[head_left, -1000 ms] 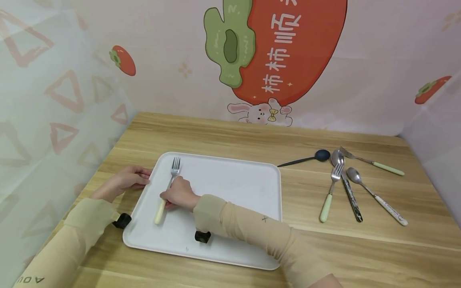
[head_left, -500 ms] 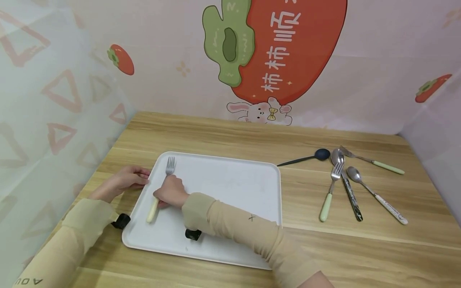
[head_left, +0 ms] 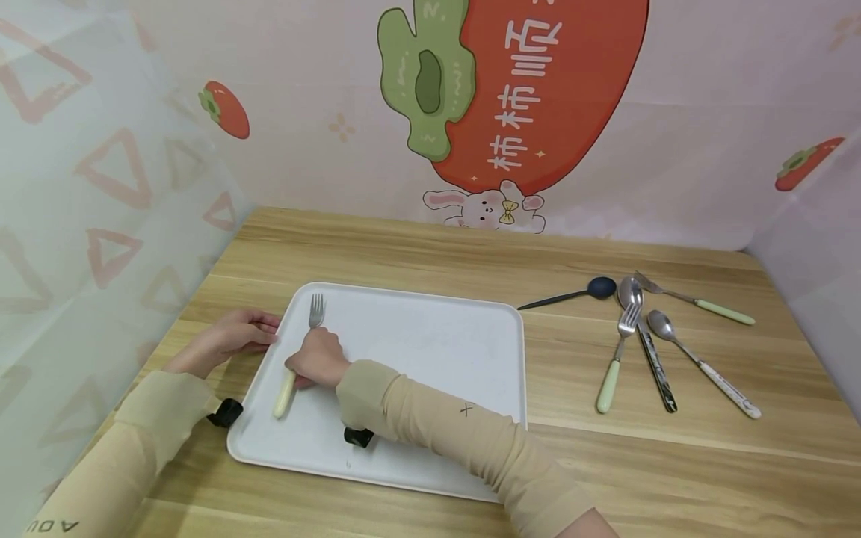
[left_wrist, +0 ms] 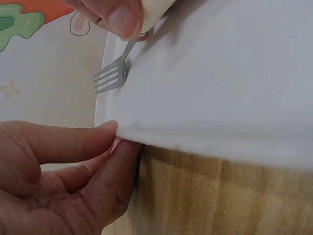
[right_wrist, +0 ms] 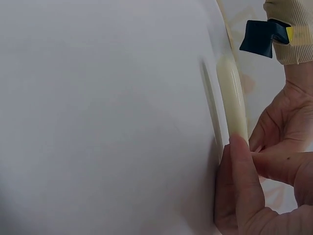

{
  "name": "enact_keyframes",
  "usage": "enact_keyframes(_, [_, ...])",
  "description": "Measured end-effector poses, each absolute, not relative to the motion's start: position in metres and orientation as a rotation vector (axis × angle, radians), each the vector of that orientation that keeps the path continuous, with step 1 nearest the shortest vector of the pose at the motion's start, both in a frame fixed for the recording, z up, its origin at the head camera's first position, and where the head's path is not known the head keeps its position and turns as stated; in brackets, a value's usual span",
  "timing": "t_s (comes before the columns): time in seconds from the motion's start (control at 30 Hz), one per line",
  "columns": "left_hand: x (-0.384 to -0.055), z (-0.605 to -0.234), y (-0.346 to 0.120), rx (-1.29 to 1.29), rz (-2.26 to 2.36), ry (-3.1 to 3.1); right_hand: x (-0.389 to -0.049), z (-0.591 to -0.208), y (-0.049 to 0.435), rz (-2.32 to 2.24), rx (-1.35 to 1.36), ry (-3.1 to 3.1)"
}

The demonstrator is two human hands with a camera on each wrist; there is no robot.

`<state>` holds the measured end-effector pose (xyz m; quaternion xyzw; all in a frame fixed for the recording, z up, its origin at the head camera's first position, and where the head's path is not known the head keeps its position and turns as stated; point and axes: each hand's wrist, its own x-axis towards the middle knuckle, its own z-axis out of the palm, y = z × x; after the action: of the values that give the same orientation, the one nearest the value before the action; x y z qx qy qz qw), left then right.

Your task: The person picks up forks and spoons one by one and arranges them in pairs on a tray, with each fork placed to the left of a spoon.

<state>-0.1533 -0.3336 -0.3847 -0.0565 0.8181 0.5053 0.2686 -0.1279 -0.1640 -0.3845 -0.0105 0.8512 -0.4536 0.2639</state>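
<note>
A white rectangular tray lies on the wooden table. My left hand pinches its left rim; in the left wrist view the thumb lies on top of the edge and the fingers are underneath. My right hand holds a fork near the tray's left side, gripping it where the cream handle meets the metal. The fork's tines point to the tray's far edge. In the right wrist view the cream handle slants close over the tray, its shadow beside it.
Right of the tray lies loose cutlery: a black spoon, a green-handled fork, a dark-handled piece, a white-handled spoon and another green-handled piece. Printed cloth walls stand behind the table and at its sides.
My right hand has moved the fork left across the tray, closer to its left rim, mostly in the first half second. My left hand has stayed at the rim.
</note>
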Motion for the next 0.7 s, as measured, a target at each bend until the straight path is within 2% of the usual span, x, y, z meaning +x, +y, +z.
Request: enact_keyframes(0.7, [-0.1531, -0.3858, -0.3338, -0.148, 1.378, 2.2, -0.1284, -0.3843, -0.165, -1.104, -0.084, 2.311])
